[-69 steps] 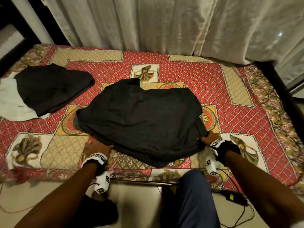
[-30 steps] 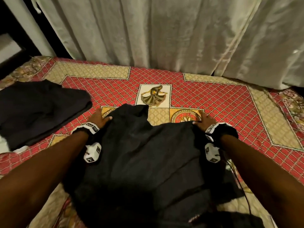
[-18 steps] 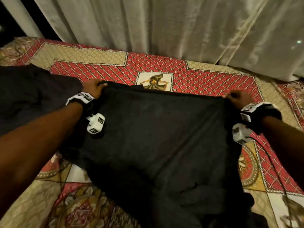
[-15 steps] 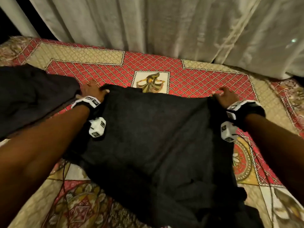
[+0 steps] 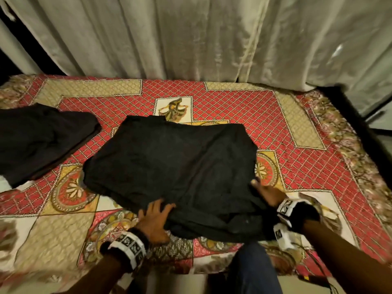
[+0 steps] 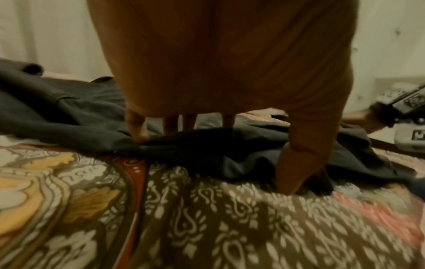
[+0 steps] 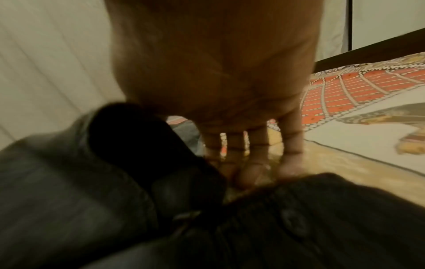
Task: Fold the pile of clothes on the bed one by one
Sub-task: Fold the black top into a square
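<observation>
A black garment lies folded over in the middle of the patterned bedspread. My left hand presses on its near left edge with fingers spread. In the left wrist view the straight fingers stand on the dark cloth, and the thumb touches the bed at its hem. My right hand rests at the near right edge. Its fingers point straight down to the bed beside the black fabric, which hides the thumb.
A second black garment lies at the left on a white cloth. Pale curtains hang along the far side of the bed. My knee in blue jeans is at the near edge, a cable beside it.
Both hands carried the garment's edge to the far side and pulled it taut. They have since let go and come back to the near edge, where the cloth now lies doubled.
</observation>
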